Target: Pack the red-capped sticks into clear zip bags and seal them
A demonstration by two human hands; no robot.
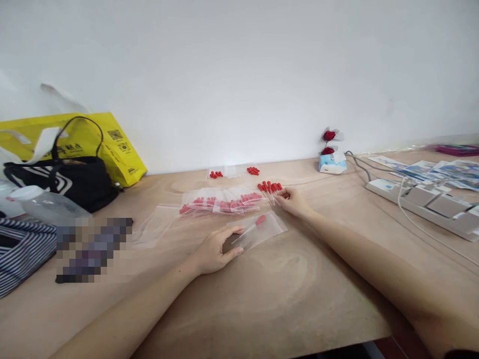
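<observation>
A clear zip bag [271, 227] lies in front of me with one red-bulbed glass dropper [261, 219] inside. My left hand [217, 249] holds this bag by its left end, forefinger at the upper edge and thumb at the lower corner. Farther right, my right hand [294, 200] is closed in a pinch on the stem of a dropper, beside a small group of loose red-bulbed droppers [268, 186]. Its fingertips partly hide the stems. Overlapping filled zip bags [224, 202] with red bulbs showing through spread out beyond my left hand.
Flat clear bags [159, 224] lie left of the filled ones. More red bulbs [216, 174] are near the wall. A yellow bag [125, 154], black handbag [86, 182] and plastic bottle [48, 204] stand left. At right are a power strip [422, 204], cables and a blue-white box [332, 163] with red roses.
</observation>
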